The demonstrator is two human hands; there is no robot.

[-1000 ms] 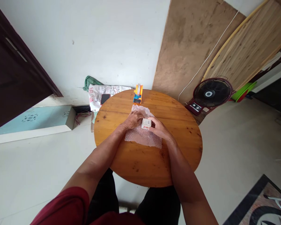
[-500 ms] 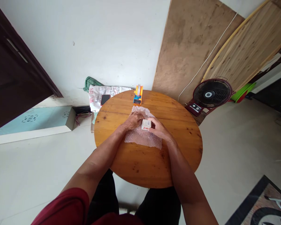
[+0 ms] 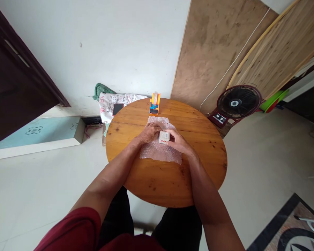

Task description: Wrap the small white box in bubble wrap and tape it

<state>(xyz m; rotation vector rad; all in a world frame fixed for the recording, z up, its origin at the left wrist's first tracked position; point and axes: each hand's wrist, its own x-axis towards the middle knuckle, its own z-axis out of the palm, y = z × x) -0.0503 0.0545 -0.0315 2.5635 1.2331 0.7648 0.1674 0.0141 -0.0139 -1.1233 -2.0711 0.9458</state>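
Note:
A small white box (image 3: 163, 137) with red print and a barcode is over the middle of a sheet of bubble wrap (image 3: 159, 153). My right hand (image 3: 179, 142) grips the box from its right side, thumb at the near edge and fingers at the far edge. Just left of the box, my left hand (image 3: 149, 133) lies over the bubble wrap with its fingers stretched forward. Its fingertips are partly hidden, and I cannot tell whether they touch the box. The bubble wrap lies flat on a round wooden table (image 3: 131, 174).
An orange and blue tape dispenser (image 3: 154, 104) stands at the table's far edge. Behind the table are a printed white sack (image 3: 106, 104) and a dark flat object (image 3: 117, 109). A fan (image 3: 235, 103) stands to the right, near a wooden board (image 3: 211, 45) against the wall.
The box has tilted slightly, showing more of its near side with the red print. Both hands stay almost in place; the whole view has shifted a little.

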